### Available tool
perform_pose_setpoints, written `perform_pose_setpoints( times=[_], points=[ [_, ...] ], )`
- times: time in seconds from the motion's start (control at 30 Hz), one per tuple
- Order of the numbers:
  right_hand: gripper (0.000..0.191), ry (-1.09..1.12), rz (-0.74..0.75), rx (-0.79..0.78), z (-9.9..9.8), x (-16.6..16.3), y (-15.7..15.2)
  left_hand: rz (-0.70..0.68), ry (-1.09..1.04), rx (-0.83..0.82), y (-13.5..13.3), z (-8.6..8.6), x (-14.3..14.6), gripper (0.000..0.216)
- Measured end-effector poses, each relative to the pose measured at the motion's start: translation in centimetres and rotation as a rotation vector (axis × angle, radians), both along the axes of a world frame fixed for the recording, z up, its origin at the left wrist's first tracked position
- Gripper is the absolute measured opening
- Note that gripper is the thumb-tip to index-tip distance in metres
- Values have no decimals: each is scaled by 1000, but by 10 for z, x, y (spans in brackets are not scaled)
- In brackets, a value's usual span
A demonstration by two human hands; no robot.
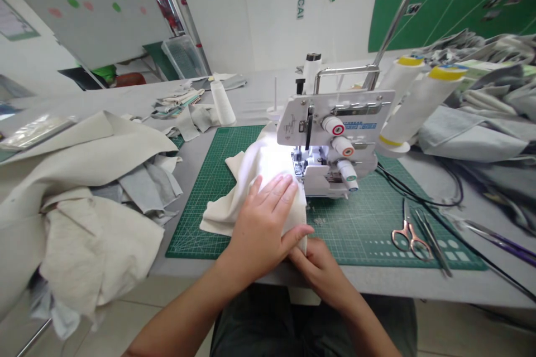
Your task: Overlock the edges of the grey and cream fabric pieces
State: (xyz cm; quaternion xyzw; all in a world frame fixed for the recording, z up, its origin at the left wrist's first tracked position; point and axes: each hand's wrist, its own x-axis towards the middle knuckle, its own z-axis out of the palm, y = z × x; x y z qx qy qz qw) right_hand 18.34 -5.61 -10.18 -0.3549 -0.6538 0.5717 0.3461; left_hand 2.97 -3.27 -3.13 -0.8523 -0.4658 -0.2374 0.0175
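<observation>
A cream fabric piece [251, 178] lies on the green cutting mat [201, 178], its right edge running up to the needle area of a white overlock sewing machine [335, 122]. Flat on top of the cloth rests my left hand [268, 215], fingers stretched towards the lit presser foot, thumb pointing right. Just below it, at the cloth's near right corner, my right hand [314, 262] pinches the fabric edge. Part of the right hand's fingertips is hidden under the cloth and the left thumb.
Copper-handled scissors [412, 237] and tweezers [435, 242] lie on the mat's right side. Cream and grey cloth is heaped at left [92, 206] and right [481, 117]. Thread cones [422, 100] stand behind the machine; black cables [431, 201] run to the right.
</observation>
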Motion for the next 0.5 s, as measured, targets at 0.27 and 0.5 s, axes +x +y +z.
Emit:
perform_pose_setpoints(
  times=[0.27,0.5],
  points=[
    [47,43,10,-44,1,-1,1,-7,30,11,8,-1,-2,67],
    [49,73,-20,-57,0,-1,1,-4,29,35,10,-1,-2,67]
  ],
)
